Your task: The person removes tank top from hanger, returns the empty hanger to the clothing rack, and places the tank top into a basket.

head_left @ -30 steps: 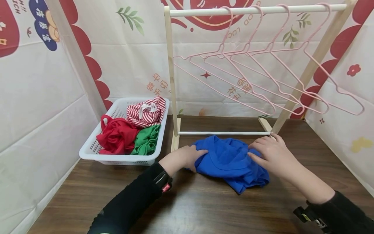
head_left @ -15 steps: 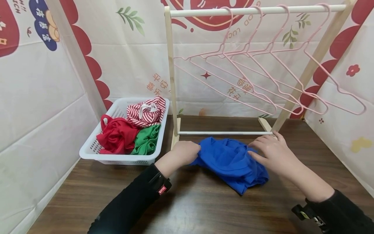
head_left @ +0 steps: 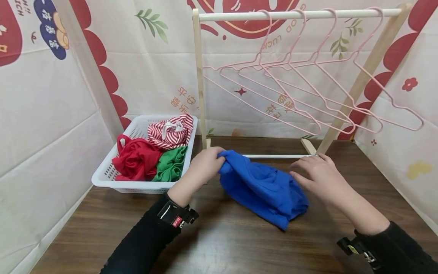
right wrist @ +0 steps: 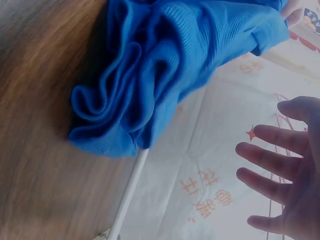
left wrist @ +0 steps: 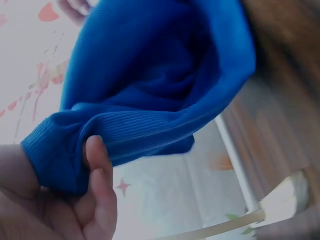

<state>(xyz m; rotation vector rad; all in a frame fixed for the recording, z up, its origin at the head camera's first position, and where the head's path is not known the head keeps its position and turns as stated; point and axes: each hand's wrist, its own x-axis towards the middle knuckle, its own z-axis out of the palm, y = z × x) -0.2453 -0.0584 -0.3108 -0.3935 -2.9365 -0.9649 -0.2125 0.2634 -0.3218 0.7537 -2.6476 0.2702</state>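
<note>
A crumpled blue garment with ribbed edging lies partly on the table in front of the rack. My left hand pinches its upper left corner and holds that end raised. In the left wrist view, the fingers curl round a ribbed band of the blue garment, whose opening gapes. My right hand hovers by the garment's right side with nothing in it. In the right wrist view, the right hand has its fingers spread, apart from the folds of the blue cloth.
A wooden rack with a white top rail stands behind, with several pink hangers on it. At left is a white basket holding red cloth, green cloth and red-striped cloth. Printed fabric walls surround the brown table.
My left hand has closed on the garment's left edge and lifted it up and slightly left, stretching the cloth. The right hand has stayed nearly in place, now with a gap to the cloth.
</note>
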